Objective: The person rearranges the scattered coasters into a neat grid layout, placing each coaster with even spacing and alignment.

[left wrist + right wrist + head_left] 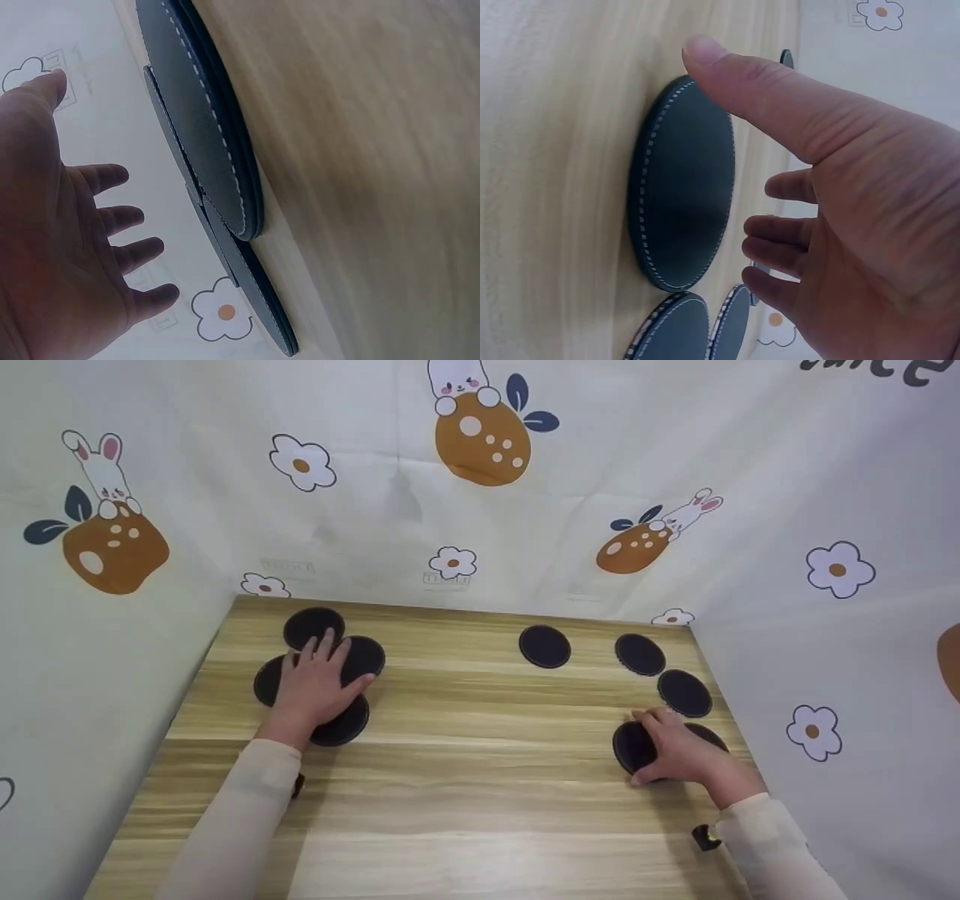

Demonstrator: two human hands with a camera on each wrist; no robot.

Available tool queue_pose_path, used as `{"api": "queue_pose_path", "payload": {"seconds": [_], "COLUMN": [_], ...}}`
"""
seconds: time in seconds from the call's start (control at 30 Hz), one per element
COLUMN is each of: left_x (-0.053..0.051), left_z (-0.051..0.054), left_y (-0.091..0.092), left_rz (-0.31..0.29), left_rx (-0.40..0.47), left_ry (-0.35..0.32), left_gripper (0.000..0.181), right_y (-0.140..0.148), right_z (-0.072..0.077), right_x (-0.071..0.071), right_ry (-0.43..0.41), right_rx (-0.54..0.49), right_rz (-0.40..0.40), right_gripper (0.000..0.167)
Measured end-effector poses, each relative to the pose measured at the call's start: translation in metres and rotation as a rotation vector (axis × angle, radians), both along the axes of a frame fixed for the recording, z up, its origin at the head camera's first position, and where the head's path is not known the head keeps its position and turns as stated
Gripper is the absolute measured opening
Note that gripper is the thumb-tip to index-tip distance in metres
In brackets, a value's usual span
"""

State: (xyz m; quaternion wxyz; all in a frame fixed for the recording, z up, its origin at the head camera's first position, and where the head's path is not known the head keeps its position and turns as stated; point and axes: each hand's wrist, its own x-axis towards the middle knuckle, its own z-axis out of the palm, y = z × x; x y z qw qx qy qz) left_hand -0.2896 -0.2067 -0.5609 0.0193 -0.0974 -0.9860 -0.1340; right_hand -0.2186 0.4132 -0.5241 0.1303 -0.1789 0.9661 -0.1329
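Round black coasters with pale stitched rims lie on a wooden table in two groups. At the left, my left hand [313,686] hovers with spread fingers over a cluster: a back coaster [309,624], a left coaster [266,682], a right coaster [367,656] and a front coaster [343,727]. In the left wrist view, the palm is apart from the nearest coaster [187,112], whose edge looks layered. My right hand [679,746] is over a coaster [631,746] at the right, thumb and fingers apart. In the right wrist view, the thumb passes before that coaster's [686,187] edge; contact is unclear.
Further coasters lie at the right: one partly behind the right hand [709,733], one farther back [685,693], another near the corner [640,654]. A lone coaster [545,646] is near the back edge. A printed white cloth [360,525] walls the wooden table [465,750].
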Motion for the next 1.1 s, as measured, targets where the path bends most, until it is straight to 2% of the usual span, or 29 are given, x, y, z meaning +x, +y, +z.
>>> {"api": "queue_pose_path", "payload": {"seconds": [0.2, 0.43, 0.6, 1.1], "left_x": [0.000, 0.000, 0.000, 0.000], "left_z": [0.002, 0.004, 0.004, 0.004], "left_y": [0.000, 0.001, 0.000, 0.001], "left_rz": [0.005, 0.004, 0.000, 0.008], "left_rx": [0.011, 0.011, 0.015, 0.023], "left_ry": [-0.020, -0.018, -0.014, -0.012], "left_gripper": [0.092, 0.091, 0.091, 0.092], "right_y": [-0.001, 0.001, 0.003, 0.010], "right_z": [-0.003, -0.012, -0.017, -0.028], "right_x": [0.004, 0.005, 0.004, 0.002], "right_ry": [0.025, -0.006, -0.018, 0.062], "right_rx": [0.005, 0.021, -0.007, -0.064], "right_rz": [-0.011, -0.043, -0.058, -0.061], "right_gripper": [0.125, 0.120, 0.117, 0.102]}}
